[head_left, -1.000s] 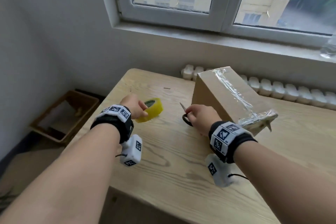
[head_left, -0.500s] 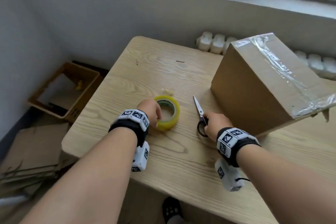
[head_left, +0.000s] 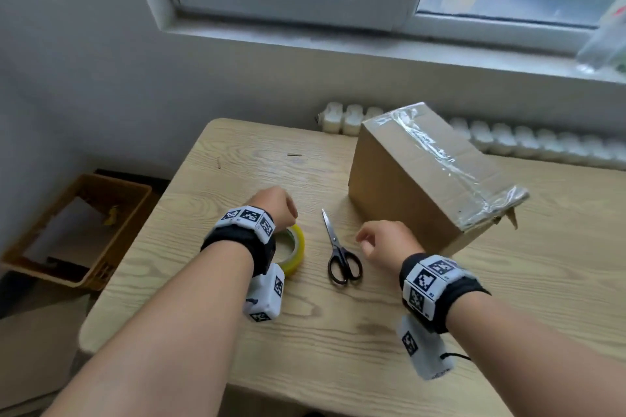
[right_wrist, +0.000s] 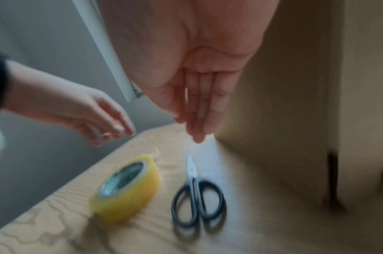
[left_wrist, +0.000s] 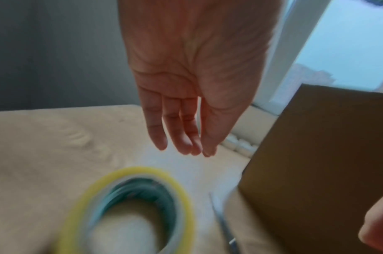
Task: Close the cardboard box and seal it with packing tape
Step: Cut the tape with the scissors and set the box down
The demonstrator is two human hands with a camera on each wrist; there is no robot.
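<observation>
The closed cardboard box (head_left: 416,176) stands on the wooden table (head_left: 338,349) at the right, with clear tape (head_left: 440,152) along its top seam and crumpled at the near end. A yellow tape roll (head_left: 294,249) lies flat on the table, partly hidden by my left wrist. Black-handled scissors (head_left: 340,254) lie just right of the roll. My left hand (head_left: 276,205) hovers above the roll with relaxed fingers (left_wrist: 181,135) and holds nothing. My right hand (head_left: 382,240) hangs beside the scissors and the box, fingers (right_wrist: 199,111) straight and empty.
A brown crate (head_left: 78,230) sits on the floor left of the table, with flat cardboard below it. A white radiator (head_left: 508,142) runs behind the table under the window sill (head_left: 372,44). The box's near side (left_wrist: 316,163) stands close to both hands.
Both hands have let go and lifted: the left off the tape roll, the right off the scissors, which now lie free on the table. The head view has tilted up.
</observation>
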